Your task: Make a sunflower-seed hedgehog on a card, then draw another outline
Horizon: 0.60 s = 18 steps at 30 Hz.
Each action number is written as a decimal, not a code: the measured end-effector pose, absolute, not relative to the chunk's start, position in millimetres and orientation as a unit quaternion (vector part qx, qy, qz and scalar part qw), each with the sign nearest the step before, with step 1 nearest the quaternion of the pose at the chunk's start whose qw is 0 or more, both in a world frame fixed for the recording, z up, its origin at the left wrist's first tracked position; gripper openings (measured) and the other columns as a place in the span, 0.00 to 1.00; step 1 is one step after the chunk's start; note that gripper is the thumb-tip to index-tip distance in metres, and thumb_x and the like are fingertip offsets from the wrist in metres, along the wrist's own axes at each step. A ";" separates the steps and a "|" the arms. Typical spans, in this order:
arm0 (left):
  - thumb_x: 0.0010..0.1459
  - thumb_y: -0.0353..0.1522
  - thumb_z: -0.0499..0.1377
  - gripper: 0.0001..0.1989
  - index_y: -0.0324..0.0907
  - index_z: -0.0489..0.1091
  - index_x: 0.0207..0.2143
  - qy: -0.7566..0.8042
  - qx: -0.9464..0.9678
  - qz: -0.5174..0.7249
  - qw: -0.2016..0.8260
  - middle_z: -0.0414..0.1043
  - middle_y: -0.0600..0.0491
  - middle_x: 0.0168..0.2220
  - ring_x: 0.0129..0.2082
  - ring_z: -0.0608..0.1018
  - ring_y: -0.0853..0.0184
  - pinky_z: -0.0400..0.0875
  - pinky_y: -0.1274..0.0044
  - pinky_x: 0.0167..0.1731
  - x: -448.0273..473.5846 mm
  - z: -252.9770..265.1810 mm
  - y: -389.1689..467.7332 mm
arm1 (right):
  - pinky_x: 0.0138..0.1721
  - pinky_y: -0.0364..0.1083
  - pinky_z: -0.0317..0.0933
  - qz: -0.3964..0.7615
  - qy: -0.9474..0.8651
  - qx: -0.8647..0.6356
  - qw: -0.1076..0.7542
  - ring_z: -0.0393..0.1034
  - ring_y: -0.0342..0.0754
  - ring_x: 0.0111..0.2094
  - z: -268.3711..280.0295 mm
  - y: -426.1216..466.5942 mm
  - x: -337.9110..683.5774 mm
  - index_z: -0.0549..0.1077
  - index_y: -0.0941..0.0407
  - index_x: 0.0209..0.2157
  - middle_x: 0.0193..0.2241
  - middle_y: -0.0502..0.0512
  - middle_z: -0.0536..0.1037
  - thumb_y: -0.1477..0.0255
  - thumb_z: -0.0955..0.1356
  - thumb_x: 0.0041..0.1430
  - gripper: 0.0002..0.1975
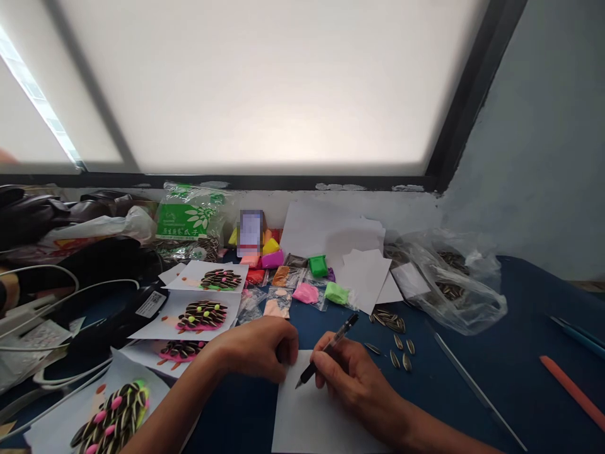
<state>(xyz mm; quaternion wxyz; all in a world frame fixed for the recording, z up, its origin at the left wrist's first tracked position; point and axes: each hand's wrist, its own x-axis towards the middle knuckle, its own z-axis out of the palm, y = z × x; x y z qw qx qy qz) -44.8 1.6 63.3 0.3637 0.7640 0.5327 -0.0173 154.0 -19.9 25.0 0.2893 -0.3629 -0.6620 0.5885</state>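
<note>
A black pen (329,350) is gripped in my right hand (352,372), slanting down with its tip at or just above a white sheet of paper (307,422). I see no marks on the sheet. My left hand (262,347) is closed, its fingers curled at the sheet's upper left edge; whether they pinch anything is hidden. Loose striped sunflower seeds (397,359) lie right of the sheet. Left of my left forearm are several cards with hedgehog shapes made of seeds and coloured clay, one a seed-covered card (203,315).
Clay packets (307,293) lie behind my hands. White paper (326,230) leans at the back. A plastic bag of seeds (454,284) stands back right, a green seed bag (189,217) back left. Cables (70,284) crowd the left; a clear strip (472,381) and an orange strip (571,391) lie right.
</note>
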 end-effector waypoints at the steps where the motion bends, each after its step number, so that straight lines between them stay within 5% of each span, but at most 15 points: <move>1: 0.38 0.26 0.60 0.11 0.42 0.73 0.29 0.533 0.763 -0.016 0.364 0.71 0.59 0.27 0.27 0.72 0.70 0.61 0.83 0.22 -44.9 63.0 1.7 | 0.26 0.41 0.57 0.592 -0.659 -0.360 0.293 0.60 0.41 0.23 25.7 -19.3 154.3 0.67 0.57 0.30 0.23 0.48 0.69 0.59 0.63 0.62 0.15; 11: 0.41 0.29 0.58 0.05 0.43 0.70 0.25 0.525 0.774 0.004 0.355 0.70 0.59 0.24 0.25 0.71 0.70 0.60 0.81 0.22 -43.6 55.1 4.2 | 0.19 0.39 0.50 0.614 -0.568 -0.408 0.366 0.56 0.38 0.18 21.4 -4.9 158.7 0.64 0.56 0.28 0.20 0.45 0.65 0.58 0.64 0.59 0.16; 18: 0.39 0.32 0.62 0.14 0.43 0.70 0.33 0.554 0.753 0.027 0.353 0.68 0.59 0.26 0.25 0.70 0.69 0.59 0.81 0.21 -42.0 51.2 11.7 | 0.27 0.42 0.59 0.531 -0.585 -0.428 0.439 0.62 0.42 0.22 20.2 8.9 164.3 0.66 0.57 0.27 0.18 0.46 0.67 0.60 0.64 0.59 0.15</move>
